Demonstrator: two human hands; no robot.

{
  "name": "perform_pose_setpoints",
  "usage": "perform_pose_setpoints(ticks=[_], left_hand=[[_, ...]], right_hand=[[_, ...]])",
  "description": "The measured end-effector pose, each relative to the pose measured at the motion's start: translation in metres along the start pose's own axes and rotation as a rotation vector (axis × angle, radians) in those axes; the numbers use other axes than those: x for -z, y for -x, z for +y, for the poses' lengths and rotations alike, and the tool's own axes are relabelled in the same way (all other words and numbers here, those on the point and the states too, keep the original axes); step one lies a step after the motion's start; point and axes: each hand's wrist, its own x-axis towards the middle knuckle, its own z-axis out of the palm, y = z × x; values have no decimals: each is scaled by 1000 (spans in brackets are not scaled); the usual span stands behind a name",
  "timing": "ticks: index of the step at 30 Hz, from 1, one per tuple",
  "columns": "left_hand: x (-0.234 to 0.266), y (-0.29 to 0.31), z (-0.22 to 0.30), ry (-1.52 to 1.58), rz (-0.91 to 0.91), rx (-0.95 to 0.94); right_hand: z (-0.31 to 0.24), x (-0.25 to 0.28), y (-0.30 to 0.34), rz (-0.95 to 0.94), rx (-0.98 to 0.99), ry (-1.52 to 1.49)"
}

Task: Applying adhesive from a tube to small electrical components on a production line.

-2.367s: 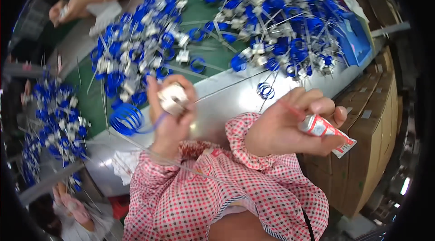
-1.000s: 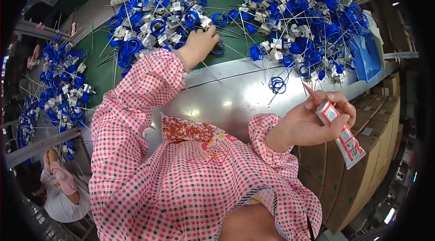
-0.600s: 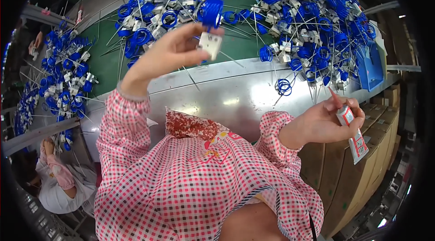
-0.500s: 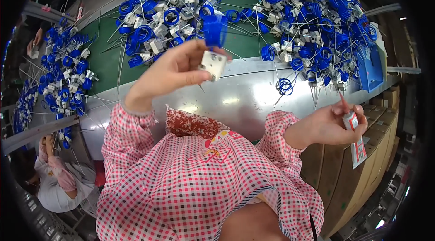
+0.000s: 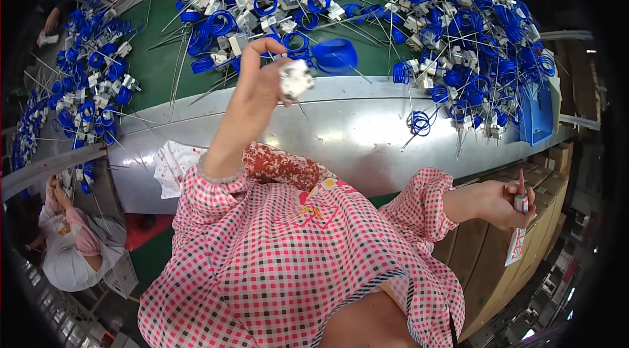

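My left hand (image 5: 254,92) is raised over the near edge of the bench, closed on a small white block (image 5: 297,79). Its blue coil (image 5: 335,56) hangs out to the right, slightly smeared by motion. Low on the right, my right hand (image 5: 491,204) is wrapped round a white and red squeeze tube (image 5: 515,248). The tube's red pointed nozzle (image 5: 521,181) sticks up past my fingers, away from the block. Beyond my left hand lies a heap of similar white blocks with blue coils and thin metal rods (image 5: 265,4).
Another heap of coiled parts (image 5: 458,47) covers the right of the green bench top (image 5: 154,63), beside a blue bin (image 5: 537,112). Cardboard boxes (image 5: 485,250) stand at lower right. A white cloth (image 5: 175,168) lies by the metal edge. A co-worker (image 5: 75,240) sits at far left.
My left hand has turned and tipped the white block, and the blue coil has swung from above it to its right. My right hand has tilted the squeeze tube; its nozzle now points upward.
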Motion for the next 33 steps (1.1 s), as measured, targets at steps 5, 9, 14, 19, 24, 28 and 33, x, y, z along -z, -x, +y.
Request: perform_pose_setpoints(ticks=[5,9,14,19,24,28,33], left_hand=[[-1,14,17,-87,59,16],[29,6,17,-170,-26,-208],[43,-9,9,290,93,-209],[43,-44,-18,904,-166,26],[-45,-41,-15,607,29,335],[-91,-24,-3,652,-13,565],[-106,-10,0,649,-65,747]], right_hand=[[2,2,-6,29,-14,-13],[8,5,-6,8,-23,3],[10,-1,1,-35,-82,16],[3,-31,47,-252,-269,-84],[-22,-50,100,-582,-427,-317],[-42,-48,122,-691,-342,-361],[-56,-40,132,-749,-539,-520]])
